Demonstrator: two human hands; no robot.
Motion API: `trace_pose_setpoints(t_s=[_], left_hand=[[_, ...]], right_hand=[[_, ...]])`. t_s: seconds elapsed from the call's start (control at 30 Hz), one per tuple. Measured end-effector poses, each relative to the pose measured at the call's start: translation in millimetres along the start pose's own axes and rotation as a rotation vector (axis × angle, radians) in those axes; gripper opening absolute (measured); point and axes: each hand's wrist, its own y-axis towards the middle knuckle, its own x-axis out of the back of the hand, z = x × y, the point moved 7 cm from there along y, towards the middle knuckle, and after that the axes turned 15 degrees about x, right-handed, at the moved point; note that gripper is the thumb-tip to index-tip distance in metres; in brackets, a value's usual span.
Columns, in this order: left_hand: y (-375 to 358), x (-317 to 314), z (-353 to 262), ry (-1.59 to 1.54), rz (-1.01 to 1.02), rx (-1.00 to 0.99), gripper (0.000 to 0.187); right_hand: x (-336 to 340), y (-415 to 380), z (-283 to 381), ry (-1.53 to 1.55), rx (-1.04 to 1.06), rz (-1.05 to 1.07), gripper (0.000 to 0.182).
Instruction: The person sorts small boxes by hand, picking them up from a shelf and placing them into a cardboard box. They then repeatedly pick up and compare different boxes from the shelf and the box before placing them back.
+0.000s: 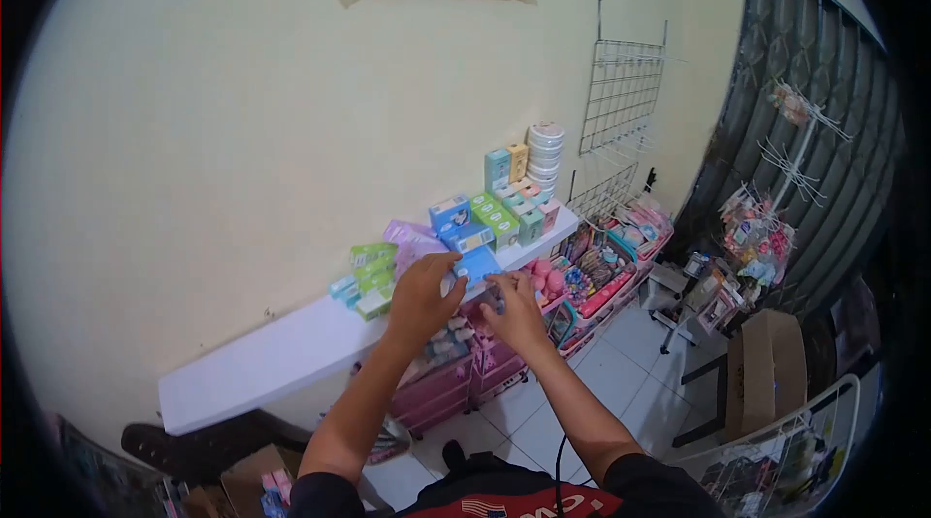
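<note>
A blue box point(476, 267) lies at the front of the white shelf point(262, 359), between my two hands. My left hand point(425, 293) is at its left side, with fingers curved against it. On its right, my right hand point(512, 305) has its fingertips at the box's near edge, thumb apart. Behind it are more blue boxes point(450, 214). Purple packs point(415, 244) and green packs point(373, 268) lean to the left. Green boxes point(496, 219) and a stack of white round containers point(545, 157) stand to the right.
Pink baskets point(441, 404) of goods stand below the shelf. A wire grid point(626, 91) hangs on the wall. At right are a rack with hanging items point(761, 232), a cardboard box point(766, 372) and a white wire basket point(805, 440).
</note>
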Motion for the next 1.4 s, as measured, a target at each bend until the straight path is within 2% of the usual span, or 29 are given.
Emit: trace_pose_setpoints(t_s=[0.07,0.1,0.13,0.23,0.3,0.47,0.6,0.83,0.93,1.0,1.13,1.27,1.33,1.4], left_hand=[[25.9,-25.7,12.5,0.145,0.045,-0.074,0.037],[36.2,-38.0,19.4,0.175,0.100,-0.083,0.042],[43.5,-45.4,25.4,0.166,0.105,-0.095,0.042],[59.0,-68.4,41.4,0.296,0.197,-0.136,0.046],[62.7,-77.5,49.7,0.378,0.237,-0.142,0.051],[71.1,-85.5,63.1,0.372,0.272,-0.156,0.052],[79.6,-92.1,76.7,0.473,0.321,-0.115,0.041],[100.4,-81.9,79.4,0.411,0.314,-0.034,0.032],[103.1,-73.3,71.8,0.388,0.223,-0.067,0.024],[104.0,-70.2,70.1,0.376,0.221,-0.051,0.024],[106.0,-68.1,69.7,0.332,0.208,-0.039,0.026],[107.7,-58.4,57.0,0.312,0.176,-0.045,0.028],[107.7,-42.4,40.6,0.191,0.150,-0.016,0.031],[105.5,-29.1,27.7,0.160,0.149,0.021,0.033]], right_hand=[[-10.9,7.6,-6.9,-0.117,-0.008,0.083,0.056],[-13.2,12.3,-6.9,-0.176,0.061,0.091,0.061],[-13.1,16.5,-12.3,-0.189,0.055,0.082,0.061],[-21.5,27.9,-15.4,-0.254,0.257,0.158,0.060],[-22.5,33.9,-22.4,-0.252,0.311,0.207,0.059],[-24.8,40.7,-22.5,-0.276,0.505,0.313,0.053],[-26.3,43.9,-35.7,-0.267,0.552,0.330,0.046],[-9.6,58.0,-32.9,-0.170,0.538,0.263,0.041],[-3.1,69.2,-34.2,-0.099,0.483,0.226,0.040],[1.4,74.7,-36.9,-0.037,0.377,0.235,0.041],[12.4,78.4,-28.9,0.008,0.378,0.200,0.039],[33.2,77.9,-26.5,0.125,0.247,0.162,0.041],[41.4,75.9,-31.7,0.154,0.214,0.137,0.041],[46.7,64.4,-55.8,0.368,0.017,0.051,0.039]])
